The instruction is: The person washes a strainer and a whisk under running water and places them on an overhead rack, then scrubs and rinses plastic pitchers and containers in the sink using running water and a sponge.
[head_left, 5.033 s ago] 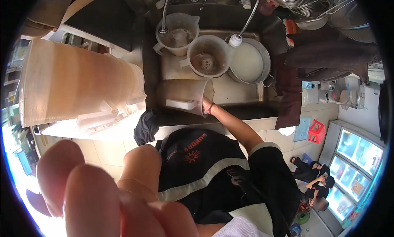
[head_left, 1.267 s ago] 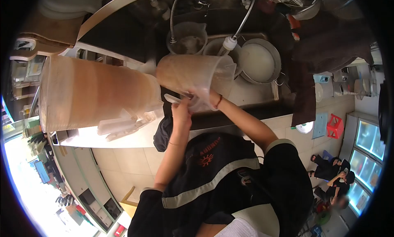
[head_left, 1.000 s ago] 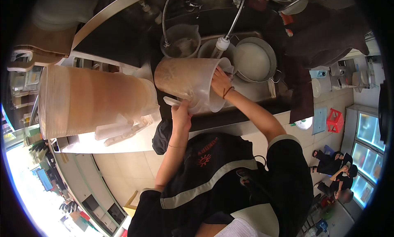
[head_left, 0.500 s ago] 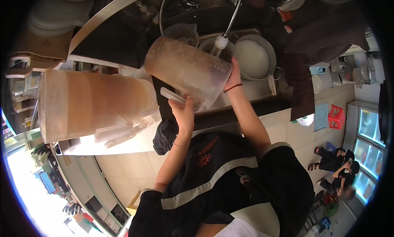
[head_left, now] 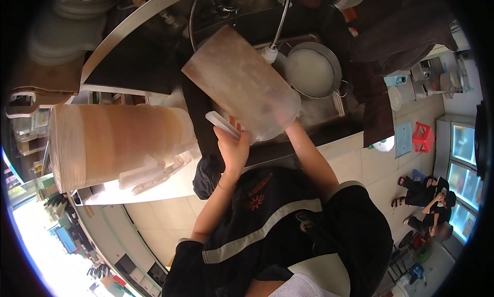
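A large translucent plastic pitcher [head_left: 236, 78] is tilted over the sink, its base up and to the left. My left hand [head_left: 232, 149] is wrapped around its handle [head_left: 220, 123]. My right hand [head_left: 279, 111] shows only as a blur through the pitcher's wall near the lower right end; its fingers are hidden, and I cannot tell whether it is inside or behind. Beyond the pitcher is a white spray head [head_left: 269, 54] on a metal hose. A metal pot [head_left: 311, 73] with whitish, cloudy contents sits in the sink to the right.
Nested large pitchers [head_left: 118, 142] lie on the white counter [head_left: 154, 190] at the left. Dark cloth [head_left: 401, 34] hangs at the right of the sink [head_left: 329, 112]. A red stool [head_left: 423, 137] and people in black [head_left: 432, 199] are farther off at the right.
The pitcher has turned more steeply, its base rising. My right hand has gone from gripping the rim's outer side to being seen through the plastic. My left hand stays on the handle.
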A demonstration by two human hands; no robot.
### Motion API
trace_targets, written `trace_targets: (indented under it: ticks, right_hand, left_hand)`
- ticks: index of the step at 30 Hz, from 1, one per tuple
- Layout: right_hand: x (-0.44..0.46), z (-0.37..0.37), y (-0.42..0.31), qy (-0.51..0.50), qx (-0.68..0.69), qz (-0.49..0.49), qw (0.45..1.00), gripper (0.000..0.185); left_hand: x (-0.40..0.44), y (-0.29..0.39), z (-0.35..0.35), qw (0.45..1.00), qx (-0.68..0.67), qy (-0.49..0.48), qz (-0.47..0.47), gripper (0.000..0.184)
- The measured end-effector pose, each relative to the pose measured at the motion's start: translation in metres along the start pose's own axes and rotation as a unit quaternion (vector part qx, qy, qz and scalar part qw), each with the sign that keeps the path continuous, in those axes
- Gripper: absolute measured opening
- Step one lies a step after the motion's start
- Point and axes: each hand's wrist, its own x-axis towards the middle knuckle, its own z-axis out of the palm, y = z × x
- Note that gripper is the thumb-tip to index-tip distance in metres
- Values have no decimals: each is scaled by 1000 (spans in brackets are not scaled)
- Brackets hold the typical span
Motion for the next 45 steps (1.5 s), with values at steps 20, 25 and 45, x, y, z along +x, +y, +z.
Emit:
trace_targets:
  ticks: [20, 25, 45]
  right_hand:
    - [26, -5, -133, 65, -39, 103, 992, 25]
    - [85, 11, -88, 11, -82, 1, 997, 26]
    - [129, 9, -36, -12, 109, 142, 984, 20]
  left_hand:
    - [-20, -53, -85, 886, -237, -137, -374, 19]
    - [-15, -119, -70, 794, -348, -138, -480, 18]
    - [43, -216, -74, 844, -359, 66, -392, 41]
